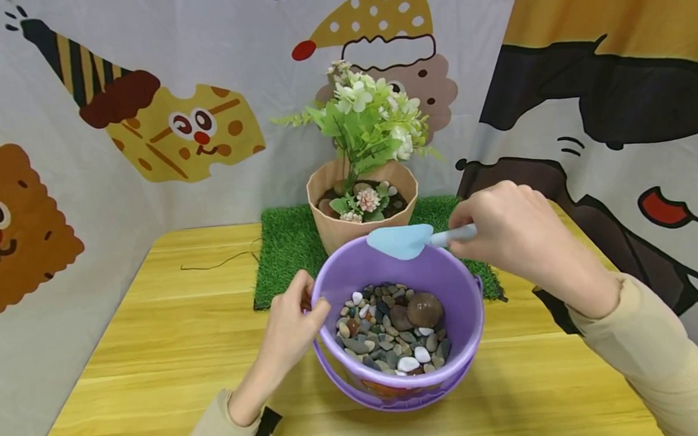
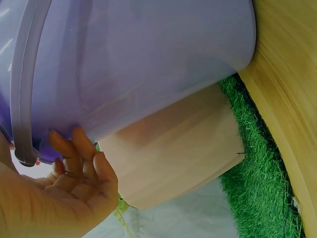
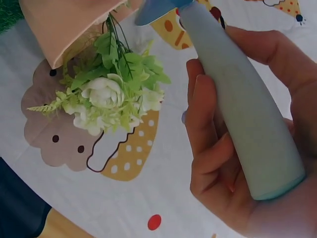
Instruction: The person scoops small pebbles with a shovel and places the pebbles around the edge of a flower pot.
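Observation:
A purple bucket [image 1: 352, 265] stands on the table, with pebbles [image 1: 388, 340] in its bottom, a few white ones and a large round brown stone [image 1: 425, 310] among them. My left hand [image 1: 289, 320] holds the bucket's left rim, thumb on top; in the left wrist view its curled fingers [image 2: 84, 153] touch the outer wall under the rim, beside the bucket's handle [image 2: 24, 89]. Over the far rim, my right hand [image 1: 510, 227] grips a small light-blue trowel [image 1: 400, 241] by its pale handle [image 3: 247, 109]. The trowel's blade appears to carry nothing.
Behind the bucket, a peach flowerpot [image 1: 350, 235] with white-flowered greenery [image 1: 356, 109] stands on a green turf mat [image 1: 285, 263]. A thin dark wire [image 1: 218, 262] lies on the wooden table [image 1: 182, 351] at left. Cartoon-printed cloth [image 1: 208, 25] hangs around the table.

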Action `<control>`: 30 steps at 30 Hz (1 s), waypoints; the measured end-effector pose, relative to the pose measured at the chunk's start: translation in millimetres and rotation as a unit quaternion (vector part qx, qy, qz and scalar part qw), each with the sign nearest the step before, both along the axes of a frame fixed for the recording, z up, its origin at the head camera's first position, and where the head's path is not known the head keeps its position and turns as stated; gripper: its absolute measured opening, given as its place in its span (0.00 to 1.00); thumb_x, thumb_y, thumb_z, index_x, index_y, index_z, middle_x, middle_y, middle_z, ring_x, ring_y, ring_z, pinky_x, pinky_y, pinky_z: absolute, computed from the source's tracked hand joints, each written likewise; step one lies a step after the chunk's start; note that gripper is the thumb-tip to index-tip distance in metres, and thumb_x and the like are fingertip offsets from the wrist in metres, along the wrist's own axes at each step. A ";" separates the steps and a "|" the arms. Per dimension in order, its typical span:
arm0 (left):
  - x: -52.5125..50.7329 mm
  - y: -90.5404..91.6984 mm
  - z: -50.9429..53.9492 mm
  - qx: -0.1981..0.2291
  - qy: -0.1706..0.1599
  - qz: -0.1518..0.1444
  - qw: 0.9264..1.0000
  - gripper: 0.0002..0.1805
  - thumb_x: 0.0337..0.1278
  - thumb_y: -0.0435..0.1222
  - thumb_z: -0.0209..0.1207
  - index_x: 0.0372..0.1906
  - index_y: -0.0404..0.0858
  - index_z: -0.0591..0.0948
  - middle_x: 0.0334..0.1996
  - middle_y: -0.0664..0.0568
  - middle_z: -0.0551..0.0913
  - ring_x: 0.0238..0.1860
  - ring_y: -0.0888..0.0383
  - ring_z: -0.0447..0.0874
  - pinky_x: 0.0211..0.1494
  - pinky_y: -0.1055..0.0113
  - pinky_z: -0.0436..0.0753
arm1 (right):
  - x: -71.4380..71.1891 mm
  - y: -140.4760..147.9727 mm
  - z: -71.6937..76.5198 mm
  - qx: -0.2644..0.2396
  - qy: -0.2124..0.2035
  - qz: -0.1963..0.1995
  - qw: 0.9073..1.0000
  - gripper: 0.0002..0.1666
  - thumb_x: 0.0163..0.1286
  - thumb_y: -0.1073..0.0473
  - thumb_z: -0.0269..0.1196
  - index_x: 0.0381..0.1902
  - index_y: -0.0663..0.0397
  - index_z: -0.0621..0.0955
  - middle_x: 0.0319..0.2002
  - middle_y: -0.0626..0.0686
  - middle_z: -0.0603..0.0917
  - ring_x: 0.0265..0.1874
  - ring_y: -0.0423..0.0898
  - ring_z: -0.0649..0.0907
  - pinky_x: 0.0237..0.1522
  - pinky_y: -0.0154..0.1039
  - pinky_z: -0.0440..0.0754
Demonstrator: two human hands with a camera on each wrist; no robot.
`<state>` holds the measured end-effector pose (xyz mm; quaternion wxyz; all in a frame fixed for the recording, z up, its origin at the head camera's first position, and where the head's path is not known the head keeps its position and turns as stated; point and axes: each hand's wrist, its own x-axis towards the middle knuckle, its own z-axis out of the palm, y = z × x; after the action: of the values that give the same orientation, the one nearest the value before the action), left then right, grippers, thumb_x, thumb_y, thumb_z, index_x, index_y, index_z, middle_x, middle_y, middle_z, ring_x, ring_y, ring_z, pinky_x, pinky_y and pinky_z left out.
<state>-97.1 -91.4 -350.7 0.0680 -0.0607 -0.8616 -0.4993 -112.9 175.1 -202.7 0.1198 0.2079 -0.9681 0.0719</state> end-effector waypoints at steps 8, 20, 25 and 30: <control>-0.3 -0.4 -0.2 -0.008 0.000 0.002 1.000 0.07 0.46 0.30 0.56 0.28 0.39 0.69 0.20 0.48 0.79 0.21 0.60 0.77 0.20 0.73 0.79 | -3.1 -5.4 -14.6 0.053 0.017 0.052 0.997 0.05 0.44 0.65 0.66 0.21 0.48 0.83 0.17 0.45 0.77 0.14 0.41 0.69 0.13 0.32 0.63; -0.7 -0.3 -0.5 -0.009 0.003 0.005 1.000 0.07 0.45 0.30 0.56 0.28 0.40 0.69 0.20 0.49 0.78 0.21 0.60 0.76 0.20 0.73 0.79 | -8.2 -18.3 -48.3 0.148 0.102 0.130 0.975 0.14 0.38 0.63 0.70 0.13 0.47 0.73 0.15 0.47 0.72 0.16 0.47 0.72 0.17 0.41 0.69; -0.6 -0.2 -0.6 -0.007 0.002 0.005 1.000 0.07 0.45 0.30 0.56 0.28 0.40 0.69 0.20 0.49 0.78 0.21 0.60 0.76 0.20 0.73 0.79 | -7.6 -27.4 -60.3 0.190 0.117 0.130 0.966 0.14 0.38 0.62 0.70 0.12 0.48 0.72 0.17 0.49 0.74 0.17 0.47 0.73 0.19 0.38 0.70; -0.7 -0.1 -0.4 -0.004 0.003 0.003 1.000 0.07 0.45 0.29 0.56 0.28 0.39 0.69 0.20 0.48 0.79 0.21 0.60 0.77 0.20 0.73 0.79 | -6.5 -33.6 -71.0 0.214 0.139 0.140 0.957 0.14 0.39 0.59 0.72 0.13 0.49 0.75 0.18 0.50 0.75 0.17 0.47 0.73 0.19 0.36 0.68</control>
<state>-97.8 -91.5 -351.1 0.0720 -0.0600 -0.8637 -0.4951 -119.4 141.5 -273.7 0.1948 0.3703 -0.8956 -0.1510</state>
